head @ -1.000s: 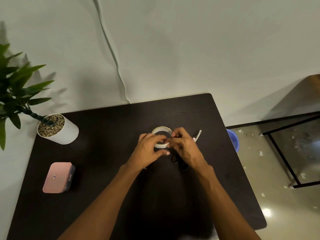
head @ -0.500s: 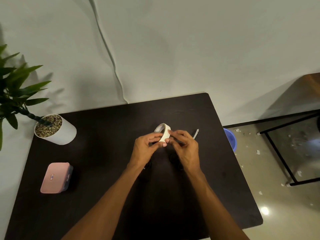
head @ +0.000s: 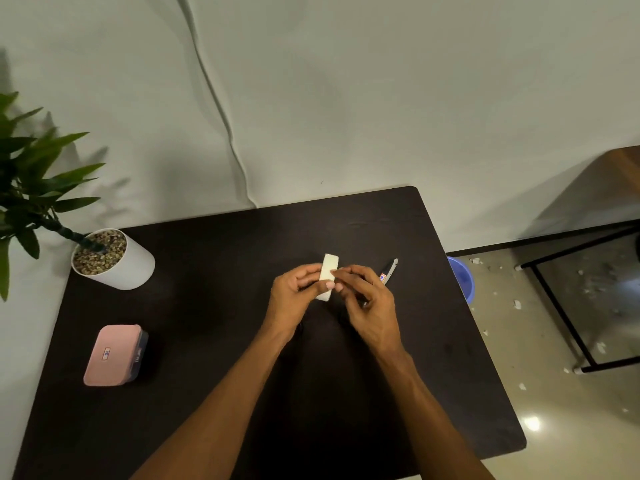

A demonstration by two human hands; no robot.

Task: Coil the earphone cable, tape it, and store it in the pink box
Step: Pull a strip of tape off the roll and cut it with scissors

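Observation:
A white roll of tape (head: 328, 271) stands on edge above the middle of the dark table (head: 214, 306). My left hand (head: 294, 292) grips the roll from the left. My right hand (head: 367, 303) pinches at the roll's right face with thumb and fingertips. The black earphone cable is barely visible against the dark table under my hands. The pink box (head: 112, 355) lies shut at the table's left side, well away from both hands.
A small cutter knife (head: 389, 271) lies just right of my right hand. A white pot with a green plant (head: 114, 259) stands at the back left corner. A blue tub (head: 462, 282) sits on the floor beyond the right table edge, near a black metal frame (head: 561, 313).
The tape roll has been lifted off the table and turned from lying flat to standing on edge between my hands. Both hands stayed at the table's middle.

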